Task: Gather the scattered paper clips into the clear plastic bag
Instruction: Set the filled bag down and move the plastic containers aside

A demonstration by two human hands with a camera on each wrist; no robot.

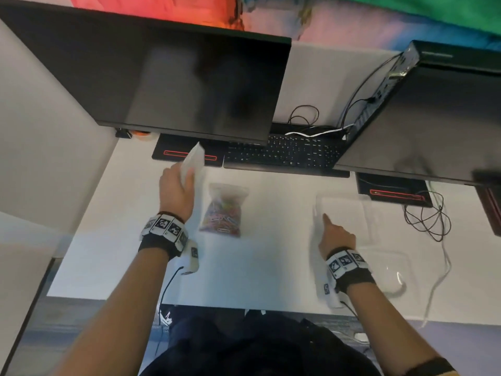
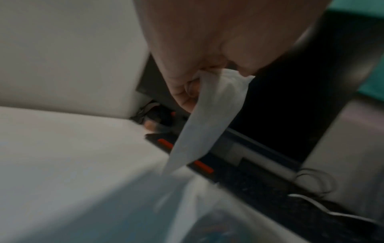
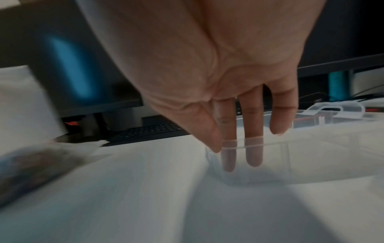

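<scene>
The clear plastic bag [image 1: 223,210], full of coloured paper clips, lies on the desk [image 1: 271,253] just right of the left hand [image 1: 174,189], which grips white paper [image 1: 193,161]; the straight-fingered right hand [image 1: 336,237], empty, reaches into a clear box [image 1: 349,210] farther right.

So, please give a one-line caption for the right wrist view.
Right hand with straight fingers reaching into a clear plastic container on a white desk.

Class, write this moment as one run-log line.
left hand: grips white sheet | right hand: open, fingers in clear box | bag of paper clips: on desk
</scene>
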